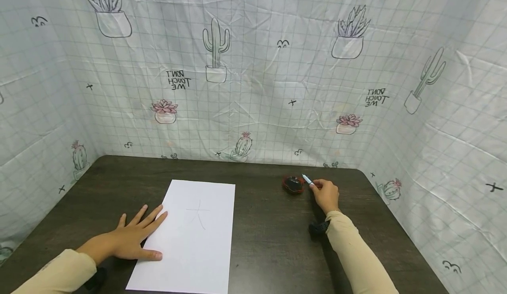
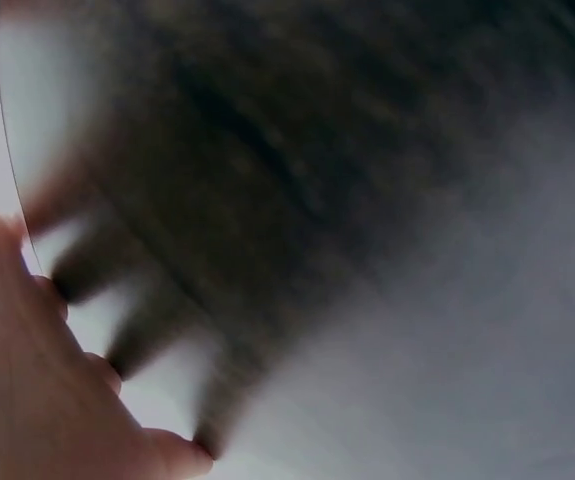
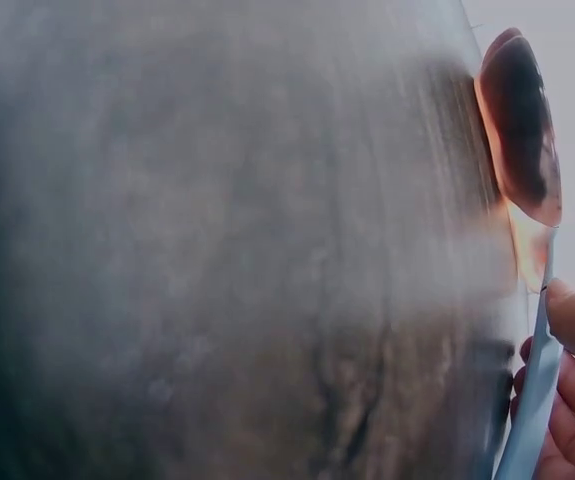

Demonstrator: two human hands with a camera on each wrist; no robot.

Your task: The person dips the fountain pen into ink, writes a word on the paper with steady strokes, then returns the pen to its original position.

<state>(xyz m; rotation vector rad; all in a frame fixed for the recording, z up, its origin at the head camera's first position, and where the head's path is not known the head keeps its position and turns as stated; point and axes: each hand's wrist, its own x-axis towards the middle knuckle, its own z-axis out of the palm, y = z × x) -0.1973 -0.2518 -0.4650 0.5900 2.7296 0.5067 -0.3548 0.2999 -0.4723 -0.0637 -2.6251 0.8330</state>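
My left hand lies with its fingers spread over the left edge of a white sheet of paper. Thin strokes on the sheet's upper half cross like a written character. In the left wrist view, that hand shows at the lower left with its fingers extended. Farther right, my right hand pinches a light blue pen, its tip pointing up and left. Close by the pen tip sits a black computer mouse with red edges, seen also in the right wrist view.
The dark wooden table reaches back to a white grid-patterned curtain printed with cacti, which also closes off both sides. A black wrist device sits at the right sleeve cuff.
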